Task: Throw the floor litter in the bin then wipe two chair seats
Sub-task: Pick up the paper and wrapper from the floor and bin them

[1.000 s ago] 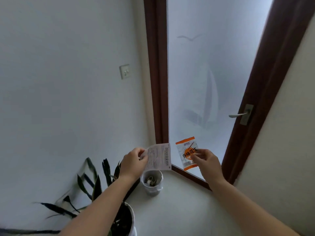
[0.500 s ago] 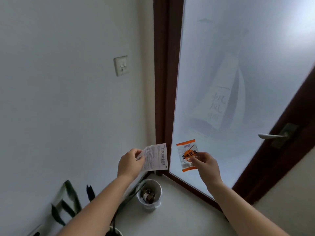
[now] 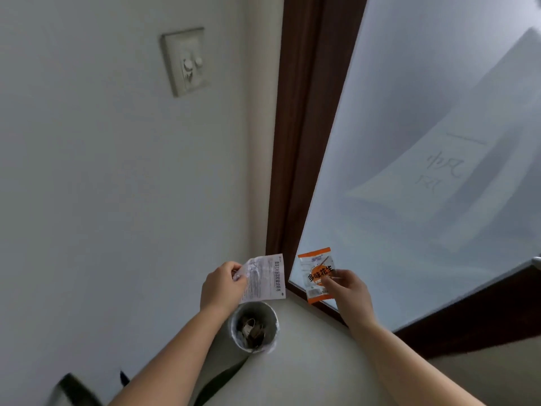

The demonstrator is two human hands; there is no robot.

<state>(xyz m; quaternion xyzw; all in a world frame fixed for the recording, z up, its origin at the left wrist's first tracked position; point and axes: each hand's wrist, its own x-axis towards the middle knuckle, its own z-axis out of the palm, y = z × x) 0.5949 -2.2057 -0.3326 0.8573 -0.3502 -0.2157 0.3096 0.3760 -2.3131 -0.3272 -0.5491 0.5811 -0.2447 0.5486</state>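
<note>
Lower centre of the frame: the left hand [image 3: 222,284] pinched a white printed paper slip [image 3: 265,278] by its edge, suspended directly above the small round lined bin [image 3: 254,328] on the floor, evidently positioned for release. To the right, the right hand [image 3: 348,291] pinched an orange-and-white snack wrapper [image 3: 317,273], offset beside the bin, probably awaiting its turn.

Both bare forearms reach up from the bottom of the frame toward its lower middle. The left hand [image 3: 222,284] sits left of centre, knuckles toward the camera, thumb and fingers pinched closed on a paper slip [image 3: 265,278]. The right hand [image 3: 349,293] sits just right of centre at about the same height, fingertips pinching an orange snack packet [image 3: 317,273]. The hands are near each other but apart.
</note>
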